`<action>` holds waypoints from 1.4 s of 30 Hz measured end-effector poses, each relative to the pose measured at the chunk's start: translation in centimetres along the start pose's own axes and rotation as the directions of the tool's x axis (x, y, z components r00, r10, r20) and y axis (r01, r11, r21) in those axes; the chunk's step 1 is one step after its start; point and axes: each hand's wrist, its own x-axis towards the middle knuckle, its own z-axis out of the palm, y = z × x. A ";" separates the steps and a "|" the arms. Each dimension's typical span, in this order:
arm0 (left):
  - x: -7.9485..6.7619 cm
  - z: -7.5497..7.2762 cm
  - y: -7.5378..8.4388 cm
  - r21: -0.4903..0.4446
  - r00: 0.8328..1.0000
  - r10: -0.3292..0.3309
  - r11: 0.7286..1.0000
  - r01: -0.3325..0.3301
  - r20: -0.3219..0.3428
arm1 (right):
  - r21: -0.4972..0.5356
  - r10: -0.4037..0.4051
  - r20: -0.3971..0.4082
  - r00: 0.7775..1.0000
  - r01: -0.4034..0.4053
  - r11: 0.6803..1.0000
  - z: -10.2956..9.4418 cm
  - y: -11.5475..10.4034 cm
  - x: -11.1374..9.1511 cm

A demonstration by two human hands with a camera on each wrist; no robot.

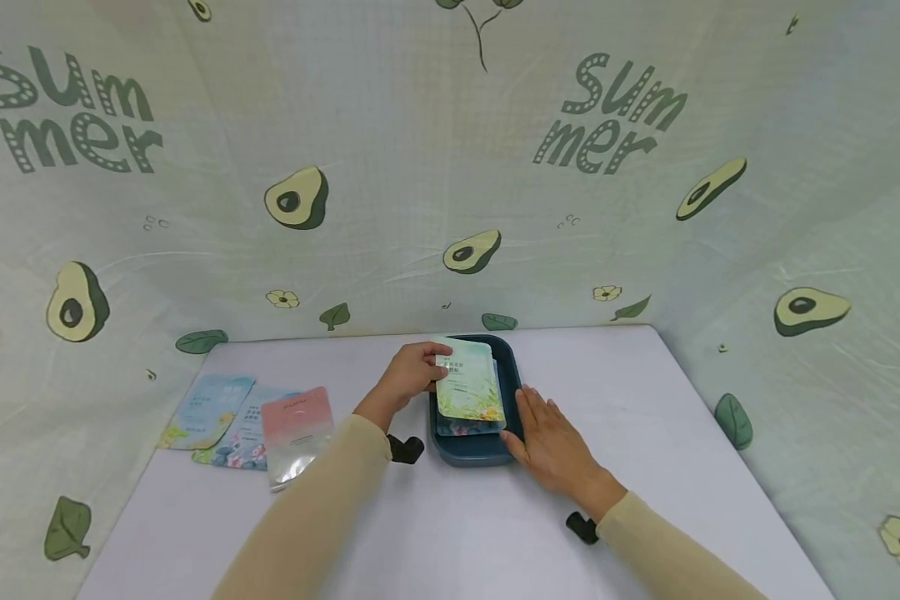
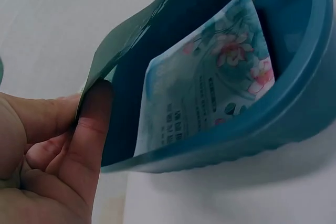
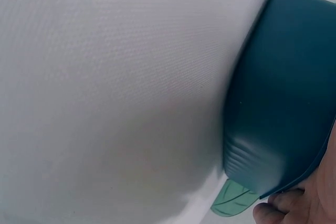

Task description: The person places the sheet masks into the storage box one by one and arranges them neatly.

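Note:
My left hand (image 1: 408, 372) pinches the left edge of a pale green sachet (image 1: 467, 385) with yellow flowers printed along its bottom. The sachet is over a dark blue plastic tray (image 1: 474, 455), its face turned up. Under it in the tray lies a blue sachet with pink flowers (image 2: 207, 77), mostly covered in the head view but plain in the left wrist view. On the tray's right rim rests my right hand (image 1: 557, 446), its fingers straight. The right wrist view shows the tray's outer wall (image 3: 283, 82) with the fingers at its edge.
Left of the tray, sachets lie side by side and overlapping: a light blue one (image 1: 206, 410), a blue floral one (image 1: 246, 433) and a pink and silver one (image 1: 297, 429). A white tabletop (image 1: 450, 533) bears everything. Behind it hangs a cloth (image 1: 390, 125) printed with avocados.

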 end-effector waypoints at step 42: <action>-2.6 -3.4 0.8 0.579 0.976 0.152 0.815 -0.033 -0.158 | 0.005 0.007 -0.024 1.000 -0.007 1.000 -0.2 -0.3 -0.1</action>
